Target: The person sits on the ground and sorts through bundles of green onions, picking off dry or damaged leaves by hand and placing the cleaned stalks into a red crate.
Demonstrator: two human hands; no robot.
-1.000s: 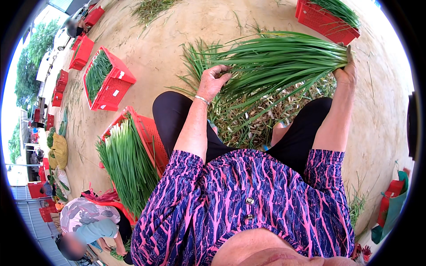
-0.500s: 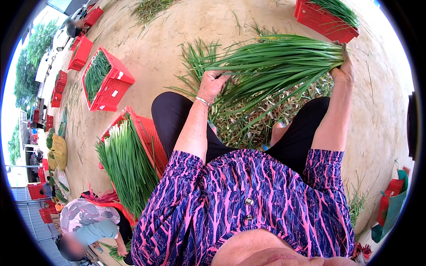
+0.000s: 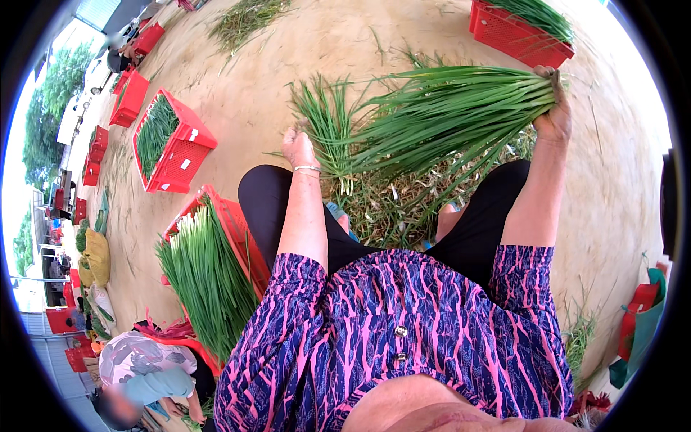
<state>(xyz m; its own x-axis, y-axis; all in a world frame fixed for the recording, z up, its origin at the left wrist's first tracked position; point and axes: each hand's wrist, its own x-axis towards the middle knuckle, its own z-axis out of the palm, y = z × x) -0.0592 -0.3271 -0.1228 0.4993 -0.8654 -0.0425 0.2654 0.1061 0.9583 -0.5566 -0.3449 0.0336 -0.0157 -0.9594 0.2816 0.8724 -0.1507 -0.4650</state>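
Note:
A large bunch of garlic chives (image 3: pixel 461 108) is gripped at its pale root ends by my right hand (image 3: pixel 554 119), its green leaves fanning out leftward over my lap. My left hand (image 3: pixel 299 149) is apart from the bunch, above my left knee. Its fingers look curled closed, and whatever they may hold is hidden. Just right of that hand lies a smaller clump of loose chives (image 3: pixel 327 126). Below the bunch, between my feet, is a heap of trimmed leaves and dry scraps (image 3: pixel 389 209).
Beside my left knee stands a red crate (image 3: pixel 241 223) stacked with chives (image 3: pixel 205 266). Another red crate (image 3: pixel 183 155) is farther left, and one (image 3: pixel 515 36) is at the far right. A person (image 3: pixel 155 381) bends at the lower left. Cut leaves (image 3: pixel 248 21) lie on the floor ahead.
My left hand has left the leaf ends and moved left, away from the bunch. My right hand still grips the chives, the bunch now slightly lower.

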